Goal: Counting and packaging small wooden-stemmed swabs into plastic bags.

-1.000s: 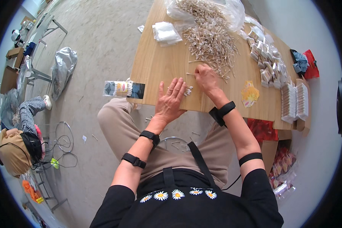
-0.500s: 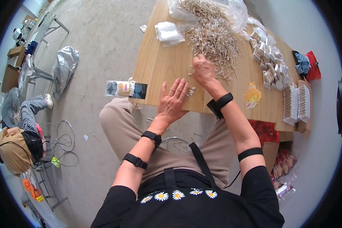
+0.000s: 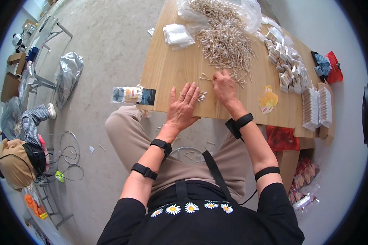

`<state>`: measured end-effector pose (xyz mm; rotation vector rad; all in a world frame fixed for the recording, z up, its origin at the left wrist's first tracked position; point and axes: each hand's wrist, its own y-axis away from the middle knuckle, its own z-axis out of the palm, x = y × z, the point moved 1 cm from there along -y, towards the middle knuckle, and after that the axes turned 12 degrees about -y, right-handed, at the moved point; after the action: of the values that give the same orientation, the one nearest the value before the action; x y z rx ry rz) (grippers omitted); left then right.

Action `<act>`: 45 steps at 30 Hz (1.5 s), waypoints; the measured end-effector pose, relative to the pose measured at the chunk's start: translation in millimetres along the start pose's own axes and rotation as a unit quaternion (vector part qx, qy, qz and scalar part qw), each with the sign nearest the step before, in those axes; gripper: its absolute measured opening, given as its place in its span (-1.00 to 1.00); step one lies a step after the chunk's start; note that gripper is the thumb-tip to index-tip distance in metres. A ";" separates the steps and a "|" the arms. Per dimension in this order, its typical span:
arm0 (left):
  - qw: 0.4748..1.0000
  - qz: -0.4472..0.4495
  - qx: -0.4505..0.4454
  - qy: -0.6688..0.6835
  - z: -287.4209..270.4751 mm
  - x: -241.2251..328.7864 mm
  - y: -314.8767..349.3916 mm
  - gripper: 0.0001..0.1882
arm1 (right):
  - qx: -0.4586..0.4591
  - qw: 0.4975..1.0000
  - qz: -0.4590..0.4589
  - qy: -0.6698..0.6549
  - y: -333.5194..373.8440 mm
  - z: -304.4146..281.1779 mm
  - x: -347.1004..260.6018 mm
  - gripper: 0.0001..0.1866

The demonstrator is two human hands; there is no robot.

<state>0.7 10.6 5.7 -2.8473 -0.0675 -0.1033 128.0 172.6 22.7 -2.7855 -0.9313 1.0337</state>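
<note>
While noting left hand [image 3: 183, 107] flat over near-side cotton swabs [image 3: 202, 96] and right hand [image 3: 225, 85] narrowed by far pile [image 3: 229, 45], with hold unclear, judged swabs light, stiff, snappable, best pinched mid-stick.

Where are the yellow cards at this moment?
In the head view, the yellow cards lie on the table toward the right, between the right hand and the rows of packs.

On counter [image 3: 157, 69]: swab heap [image 3: 227, 43], far middle; bags [image 3: 178, 36], left of heap; packet pile [image 3: 291, 67], right of heap; cards [image 3: 268, 100], nearer; swab bunch [image 3: 201, 96], near edge; single packet [image 3: 131, 94], near left corner, overhanging. On floor [image 3: 106, 77], left: sack [image 3: 69, 77].
</note>
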 end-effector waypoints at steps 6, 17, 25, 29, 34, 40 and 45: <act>1.000 -0.001 -0.002 -0.006 1.9 -0.3 1.1 0.07 | -0.048 0.999 -0.016 -0.006 -6.2 5.1 10.6 -0.94; 1.000 -0.003 0.003 -0.001 1.9 -0.8 1.7 0.08 | 0.040 0.998 0.013 -0.039 3.4 10.0 -2.8 -0.90; 1.000 -0.002 0.014 0.003 5.0 0.1 0.6 0.10 | -0.015 0.995 -0.046 -0.085 16.6 18.0 -11.7 -0.89; 1.000 0.000 0.006 0.000 4.1 -0.9 0.9 0.11 | -0.056 0.989 -0.073 -0.116 27.4 16.7 -15.2 -0.88; 1.000 0.005 -0.011 -0.003 2.1 -0.5 0.5 0.12 | 0.076 0.996 -0.025 -0.030 9.5 -14.4 19.5 -0.88; 1.000 -0.003 -0.007 -0.003 0.4 1.2 0.0 0.19 | 0.020 0.996 -0.009 0.089 -11.8 -23.6 40.6 -0.88; 1.000 -0.002 -0.006 -0.001 1.0 0.3 0.6 0.15 | -0.037 0.998 -0.024 0.044 -21.0 -6.2 15.6 -0.91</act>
<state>1.1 10.4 4.6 -2.8591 -0.0727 -0.1016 130.0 199.5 23.1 -2.8254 -1.0414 0.8809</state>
